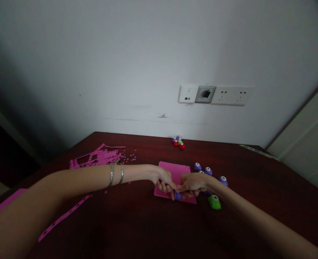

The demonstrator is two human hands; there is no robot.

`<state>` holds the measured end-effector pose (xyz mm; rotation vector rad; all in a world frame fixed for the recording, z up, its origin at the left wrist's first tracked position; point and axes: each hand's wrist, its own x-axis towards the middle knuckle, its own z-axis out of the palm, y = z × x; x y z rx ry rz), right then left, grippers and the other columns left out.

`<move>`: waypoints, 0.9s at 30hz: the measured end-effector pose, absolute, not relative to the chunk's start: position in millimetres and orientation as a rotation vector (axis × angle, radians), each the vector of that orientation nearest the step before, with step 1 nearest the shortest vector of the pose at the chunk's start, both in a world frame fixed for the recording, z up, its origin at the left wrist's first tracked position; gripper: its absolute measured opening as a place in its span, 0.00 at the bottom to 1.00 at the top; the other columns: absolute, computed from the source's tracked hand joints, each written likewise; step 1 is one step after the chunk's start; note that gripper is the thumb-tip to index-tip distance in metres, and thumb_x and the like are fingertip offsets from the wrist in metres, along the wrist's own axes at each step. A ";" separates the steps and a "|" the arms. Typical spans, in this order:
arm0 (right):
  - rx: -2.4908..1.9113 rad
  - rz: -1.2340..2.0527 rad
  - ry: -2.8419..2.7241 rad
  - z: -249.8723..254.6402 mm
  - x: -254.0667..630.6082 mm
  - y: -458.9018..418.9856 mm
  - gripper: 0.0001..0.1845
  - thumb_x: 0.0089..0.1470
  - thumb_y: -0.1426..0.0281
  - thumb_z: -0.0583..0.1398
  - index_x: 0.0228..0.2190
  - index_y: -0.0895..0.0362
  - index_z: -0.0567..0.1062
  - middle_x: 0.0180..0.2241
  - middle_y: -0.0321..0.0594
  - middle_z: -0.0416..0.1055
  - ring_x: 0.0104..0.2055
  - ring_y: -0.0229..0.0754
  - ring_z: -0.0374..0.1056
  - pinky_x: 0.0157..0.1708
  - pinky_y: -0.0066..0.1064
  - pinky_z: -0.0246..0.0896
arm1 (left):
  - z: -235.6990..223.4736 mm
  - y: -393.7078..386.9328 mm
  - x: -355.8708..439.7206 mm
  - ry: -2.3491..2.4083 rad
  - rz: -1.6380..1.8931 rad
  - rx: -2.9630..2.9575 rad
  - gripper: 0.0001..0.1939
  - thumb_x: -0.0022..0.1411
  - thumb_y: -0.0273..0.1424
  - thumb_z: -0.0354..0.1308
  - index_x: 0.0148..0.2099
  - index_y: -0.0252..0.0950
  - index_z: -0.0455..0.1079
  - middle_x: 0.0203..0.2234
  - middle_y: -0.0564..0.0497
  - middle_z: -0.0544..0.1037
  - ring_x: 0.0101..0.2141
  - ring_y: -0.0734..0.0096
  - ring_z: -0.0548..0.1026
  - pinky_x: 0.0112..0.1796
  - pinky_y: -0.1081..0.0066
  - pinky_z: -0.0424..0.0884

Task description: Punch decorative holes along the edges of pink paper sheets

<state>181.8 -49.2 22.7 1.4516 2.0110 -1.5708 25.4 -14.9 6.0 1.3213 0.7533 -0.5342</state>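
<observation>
Both hands meet over a pink sheet (172,166) on the dark red table. Between them is a purple craft punch (178,195), set at the sheet's near edge. My left hand (164,180) is closed around the punch from the left, its thumb on top. From the right, my right hand (193,182) is closed on the same punch, its thumb meeting the left one. The fingers hide most of the punch. Just right of my right hand lies a green craft punch (215,202), with several purple punches (208,171) behind it.
Punched pink strips (102,158) and scattered small cut-outs (129,156) lie at the left. A long pink strip (64,216) is nearer. Several small punches (182,145) stand at the back edge. Sockets (230,95) are on the wall; a flat strip (258,151) lies far right.
</observation>
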 end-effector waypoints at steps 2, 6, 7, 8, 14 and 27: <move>1.479 -1.527 2.027 22.1 181.1 -51.8 0.22 0.49 0.59 0.57 0.13 0.61 0.65 0.12 0.32 0.59 0.12 0.28 0.49 0.12 0.22 0.42 | 6.0 -17.7 24.7 0.779 -0.495 1.316 0.21 0.47 0.47 0.61 0.18 0.33 0.71 0.13 0.55 0.52 0.15 0.84 0.43 0.15 0.79 0.38; 1.517 -1.469 2.055 18.5 181.2 -54.9 0.20 0.51 0.63 0.56 0.13 0.60 0.65 0.12 0.32 0.58 0.13 0.28 0.50 0.12 0.22 0.43 | 5.4 -21.8 23.5 0.830 -0.407 1.325 0.22 0.46 0.48 0.61 0.18 0.34 0.70 0.12 0.55 0.53 0.14 0.84 0.45 0.13 0.80 0.39; 1.523 -1.466 2.061 17.8 181.4 -55.3 0.19 0.51 0.65 0.56 0.14 0.60 0.65 0.12 0.32 0.58 0.13 0.28 0.50 0.12 0.22 0.43 | 5.1 -22.0 23.5 0.830 -0.403 1.329 0.22 0.46 0.48 0.61 0.18 0.34 0.71 0.12 0.55 0.54 0.13 0.83 0.46 0.13 0.80 0.39; 1.529 -1.467 2.070 17.4 181.5 -55.6 0.19 0.52 0.65 0.55 0.14 0.60 0.65 0.12 0.32 0.58 0.13 0.28 0.50 0.12 0.22 0.43 | 4.6 -21.8 23.7 0.826 -0.408 1.333 0.21 0.46 0.49 0.61 0.18 0.34 0.71 0.12 0.55 0.54 0.13 0.83 0.46 0.13 0.80 0.39; 1.533 -1.489 2.080 16.9 182.2 -56.7 0.18 0.52 0.67 0.54 0.14 0.60 0.65 0.13 0.32 0.59 0.12 0.27 0.50 0.12 0.21 0.43 | 0.2 -18.4 25.8 0.789 -0.461 1.391 0.24 0.47 0.51 0.59 0.17 0.35 0.70 0.12 0.56 0.51 0.13 0.83 0.44 0.14 0.79 0.40; 1.575 -1.464 2.109 20.4 181.0 -63.8 0.21 0.52 0.61 0.56 0.14 0.60 0.64 0.12 0.33 0.58 0.13 0.27 0.51 0.12 0.21 0.44 | -0.3 -26.7 26.2 0.888 -0.331 1.647 0.22 0.54 0.42 0.56 0.15 0.32 0.68 0.11 0.52 0.57 0.13 0.81 0.50 0.14 0.75 0.43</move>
